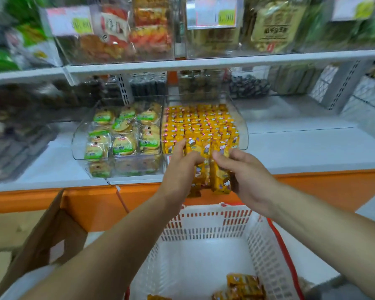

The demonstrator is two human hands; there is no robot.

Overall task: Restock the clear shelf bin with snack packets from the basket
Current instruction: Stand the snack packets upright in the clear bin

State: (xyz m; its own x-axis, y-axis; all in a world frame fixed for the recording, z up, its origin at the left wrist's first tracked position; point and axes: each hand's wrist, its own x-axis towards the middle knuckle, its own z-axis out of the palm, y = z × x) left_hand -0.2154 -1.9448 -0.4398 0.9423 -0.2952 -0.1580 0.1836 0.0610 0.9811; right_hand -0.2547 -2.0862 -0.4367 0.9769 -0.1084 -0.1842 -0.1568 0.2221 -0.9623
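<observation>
Shop shelving (225,61) fills the background. At its front edge the left hand (180,167) and right hand (247,172) together grip a bunch of yellow snack packets (219,176) at the lip of the clear bin (243,131). Its rows look nearly full, leaving little room, so a loose packet could slip off, probably into the basket (204,230) below.

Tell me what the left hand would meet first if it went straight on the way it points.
Probably the yellow packets already stacked in the clear bin; the left hand points into them, though depth is unclear.
</observation>
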